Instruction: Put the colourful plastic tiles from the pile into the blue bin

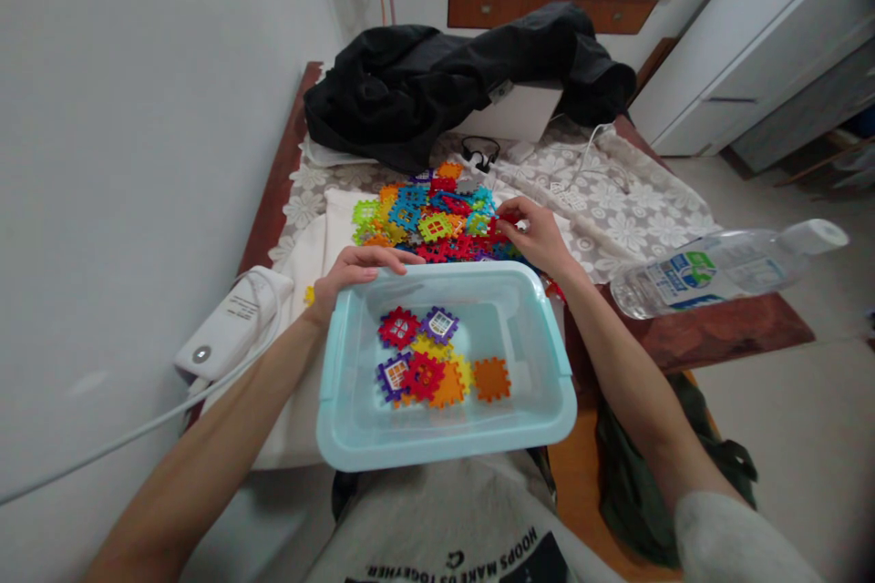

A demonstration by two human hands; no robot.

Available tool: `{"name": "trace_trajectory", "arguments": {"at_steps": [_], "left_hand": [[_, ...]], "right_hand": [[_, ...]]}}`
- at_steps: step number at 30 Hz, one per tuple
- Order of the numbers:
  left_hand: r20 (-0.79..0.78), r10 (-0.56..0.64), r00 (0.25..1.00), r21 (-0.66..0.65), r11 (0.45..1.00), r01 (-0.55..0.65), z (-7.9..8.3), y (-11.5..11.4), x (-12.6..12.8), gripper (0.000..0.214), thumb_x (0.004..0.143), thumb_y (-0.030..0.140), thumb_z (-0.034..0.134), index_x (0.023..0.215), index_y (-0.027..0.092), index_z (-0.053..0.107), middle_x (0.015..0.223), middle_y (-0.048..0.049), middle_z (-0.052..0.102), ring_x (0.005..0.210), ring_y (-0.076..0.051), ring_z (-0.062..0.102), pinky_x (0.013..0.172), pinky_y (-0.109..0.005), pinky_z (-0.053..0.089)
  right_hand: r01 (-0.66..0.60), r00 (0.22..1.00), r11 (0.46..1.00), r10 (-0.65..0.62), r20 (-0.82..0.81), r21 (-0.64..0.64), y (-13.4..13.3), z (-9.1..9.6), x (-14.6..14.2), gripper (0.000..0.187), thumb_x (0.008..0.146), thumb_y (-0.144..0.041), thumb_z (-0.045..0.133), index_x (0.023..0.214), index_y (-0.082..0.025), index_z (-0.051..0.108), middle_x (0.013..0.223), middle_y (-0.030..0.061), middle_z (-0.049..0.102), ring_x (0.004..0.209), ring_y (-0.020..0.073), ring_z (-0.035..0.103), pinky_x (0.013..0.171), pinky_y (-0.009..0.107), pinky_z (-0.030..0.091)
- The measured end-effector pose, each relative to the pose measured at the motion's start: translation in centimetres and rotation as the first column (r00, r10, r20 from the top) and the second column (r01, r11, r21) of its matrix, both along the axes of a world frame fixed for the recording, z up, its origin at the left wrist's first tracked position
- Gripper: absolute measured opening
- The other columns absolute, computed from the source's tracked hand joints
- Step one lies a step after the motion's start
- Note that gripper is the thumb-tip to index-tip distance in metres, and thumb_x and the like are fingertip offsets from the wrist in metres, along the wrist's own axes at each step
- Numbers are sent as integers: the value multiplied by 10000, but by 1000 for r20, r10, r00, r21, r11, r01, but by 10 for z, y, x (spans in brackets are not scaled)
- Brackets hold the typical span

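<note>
A light blue plastic bin (334,424) sits in front of my body, tilted towards me, with several interlocking toy blocks in it, among them a brown-orange block (492,380) and a red block (399,328). My left hand (359,273) lies at the bin's far left corner, its fingers stretched along the far rim beside the pile. Beyond the bin, a heap of colourful interlocking blocks (436,226) covers part of the table. At the heap's right side my right hand (537,237) is closed, fingertips pinching a red interlocking block (504,228); the fingers partly hide it.
A clear plastic bottle (717,271) is at the table's right edge. On the left lies a white power bank (232,328) with a cable. A black jacket (437,86) drapes across the back, near dark earphones (481,155). A dark green bag (656,474) is at lower right.
</note>
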State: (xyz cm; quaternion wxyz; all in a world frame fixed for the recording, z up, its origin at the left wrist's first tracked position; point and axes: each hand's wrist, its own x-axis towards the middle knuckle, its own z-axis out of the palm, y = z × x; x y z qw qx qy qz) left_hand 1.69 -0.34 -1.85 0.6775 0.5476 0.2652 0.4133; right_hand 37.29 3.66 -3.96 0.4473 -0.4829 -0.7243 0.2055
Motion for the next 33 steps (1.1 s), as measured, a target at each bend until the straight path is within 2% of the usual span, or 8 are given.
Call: {"name": "trace_trajectory", "arguments": {"at_steps": [6, 11, 18, 25, 27, 29, 31, 33], "left_hand": [[-17, 9, 1000, -10, 1000, -9, 6, -2, 2, 262, 699, 293, 746, 868, 162, 898, 1137, -128, 857, 994, -251, 780, 848, -285, 584], [-1, 5, 1000, -8, 1000, -5, 3, -2, 1, 263, 707, 282, 734, 874, 159, 896, 1151, -144, 852, 1007, -279, 782, 850, -315, 592], [16, 1, 1000, 7, 1000, -1, -3, 1, -1, 251, 736, 293, 744, 878, 144, 887, 1159, -167, 844, 1018, -293, 784, 850, -327, 598], [11, 3, 1000, 6, 1000, -3, 0, 0, 0, 244, 729, 297, 750, 869, 158, 894, 1136, -162, 850, 1012, -313, 780, 850, -355, 597], [7, 0, 1000, 4, 1000, 0, 0, 0, 1, 247, 726, 302, 749, 868, 160, 894, 1135, -159, 851, 1003, -309, 778, 845, -352, 596], [11, 1, 1000, -4, 1000, 0, 1, 0, 1, 251, 722, 302, 747, 868, 160, 894, 1137, -157, 851, 1004, -302, 778, 841, -343, 595], [16, 0, 1000, -9, 1000, 0, 1, -1, 1, 254, 720, 298, 745, 871, 158, 894, 1135, -156, 851, 1006, -293, 777, 848, -332, 593], [13, 2, 1000, -8, 1000, -2, 1, -1, 1, 257, 721, 296, 740, 874, 159, 895, 1134, -153, 851, 1011, -288, 775, 858, -329, 591]], "right_hand": [[46, 944, 999, -39, -328, 16, 3, 2, -2, 183, 875, -373, 781, 994, -265, 692, 909, -10, 717, 788, 170, 661, 752, 329, 572], [25, 817, 999, -33, -576, -21, 0, 13, -5, 425, 770, -571, 888, 956, -296, 622, 886, -20, 645, 749, 156, 627, 684, 297, 571], [-186, 792, 975, 77, -605, -121, -35, 41, -25, 628, 739, -812, 826, 908, -310, 488, 852, 0, 621, 791, 219, 670, 739, 393, 616], [-651, 687, 751, 520, -507, -111, -45, 48, -31, 475, 844, -714, 836, 840, -265, 680, 881, 57, 772, 956, 275, 753, 910, 483, 626], [-607, 723, 789, 499, -478, -94, -41, 45, -27, 516, 916, -775, 715, 854, -263, 721, 918, 72, 789, 999, 288, 760, 972, 510, 615], [-432, 845, 898, 371, -384, -83, -34, 38, -22, 503, 996, -747, 621, 922, -266, 749, 984, 76, 800, 1016, 281, 762, 1009, 507, 602], [-223, 964, 974, 213, -161, -47, -26, 26, -19, 450, 1023, -687, 624, 1106, -270, 772, 1183, 102, 800, 1169, 306, 735, 1107, 530, 555], [-98, 988, 995, 98, 116, -9, -19, 10, -16, 545, 978, -667, 707, 1349, -267, 725, 1471, 143, 702, 1409, 370, 615, 1227, 592, 454]]}}
